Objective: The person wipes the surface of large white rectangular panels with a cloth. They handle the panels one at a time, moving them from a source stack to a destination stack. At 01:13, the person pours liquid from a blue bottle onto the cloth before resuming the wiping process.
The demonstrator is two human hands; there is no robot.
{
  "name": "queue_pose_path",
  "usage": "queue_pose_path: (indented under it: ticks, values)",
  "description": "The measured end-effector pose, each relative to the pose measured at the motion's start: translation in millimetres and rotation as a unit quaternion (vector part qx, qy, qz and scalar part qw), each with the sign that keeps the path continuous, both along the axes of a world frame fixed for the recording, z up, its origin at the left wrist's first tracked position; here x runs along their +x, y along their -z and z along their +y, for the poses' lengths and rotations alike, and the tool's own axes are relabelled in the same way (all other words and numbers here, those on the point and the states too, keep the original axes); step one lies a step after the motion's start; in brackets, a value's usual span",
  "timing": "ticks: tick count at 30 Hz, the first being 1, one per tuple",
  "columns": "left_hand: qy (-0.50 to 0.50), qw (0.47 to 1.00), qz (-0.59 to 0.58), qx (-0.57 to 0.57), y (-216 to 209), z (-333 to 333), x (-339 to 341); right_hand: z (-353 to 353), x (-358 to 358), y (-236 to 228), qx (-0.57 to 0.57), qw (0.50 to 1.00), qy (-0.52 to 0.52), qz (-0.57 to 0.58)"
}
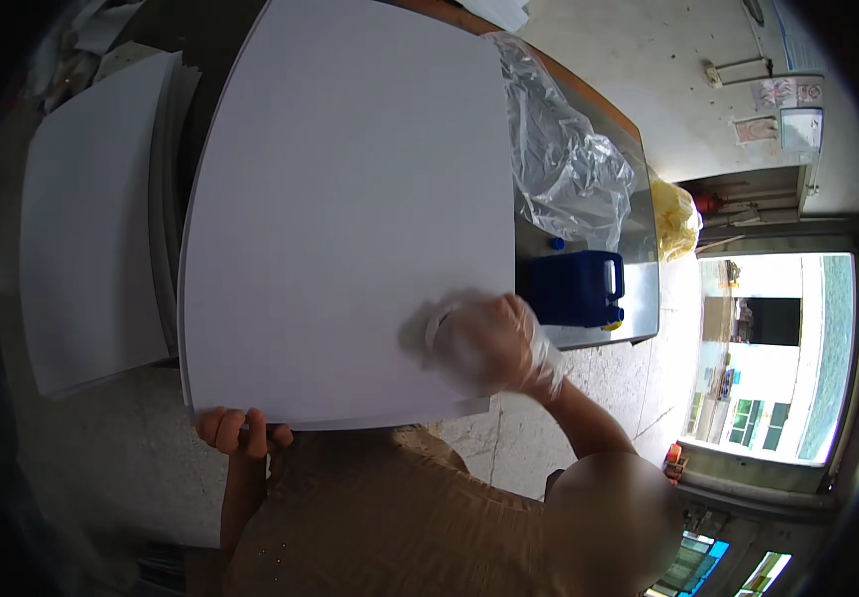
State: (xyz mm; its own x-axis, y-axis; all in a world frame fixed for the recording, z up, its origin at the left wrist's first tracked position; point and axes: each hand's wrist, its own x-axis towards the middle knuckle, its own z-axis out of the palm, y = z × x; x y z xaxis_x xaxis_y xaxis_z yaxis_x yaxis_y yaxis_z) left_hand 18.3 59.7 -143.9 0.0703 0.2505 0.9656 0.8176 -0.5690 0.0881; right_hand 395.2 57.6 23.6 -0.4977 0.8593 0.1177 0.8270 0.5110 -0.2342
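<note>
A large white sheet (350, 199), apparently the top of a stack, spreads across the table in front of me. My left hand (235, 430) is bare and curls its fingers over the near left corner of this sheet, gripping its edge. On the sheet's right side, toward the near edge, my right hand (494, 343) wears a thin clear plastic glove. Its fingers are closed and smeared by motion over a small white item (435, 328), pressed to the surface; its kind is hard to make out. A shadow falls just left of it.
Right of the sheet, a dark blue jerrycan (569, 287), a blue cap (557, 244) and crumpled clear plastic film (573, 159) lie on the metal table (638, 298). Another stack of white sheets (96, 229) stands at left. Beyond the table is a yellow bag (676, 219).
</note>
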Motion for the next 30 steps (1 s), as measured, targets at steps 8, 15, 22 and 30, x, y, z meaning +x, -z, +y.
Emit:
queue_pose_path:
  ticks: [8,15,22,30]
  values:
    - [-0.036,0.995,-0.016,-0.091,-7.9,-26.3,1.5,336.0,84.5,11.4,0.092,0.960,0.252,-0.083]
    - [-0.008,0.981,0.041,-0.189,-29.1,-39.0,-6.2,403.8,118.2,24.6,0.092,0.937,0.332,-0.050]
    - [0.041,0.968,0.003,-0.249,-69.7,-41.4,-12.7,152.6,58.1,19.9,0.132,0.972,0.192,0.029]
    - [-0.067,0.889,-0.023,-0.453,-125.0,-52.5,-16.7,-55.8,5.5,19.6,0.101,0.962,0.219,0.131]
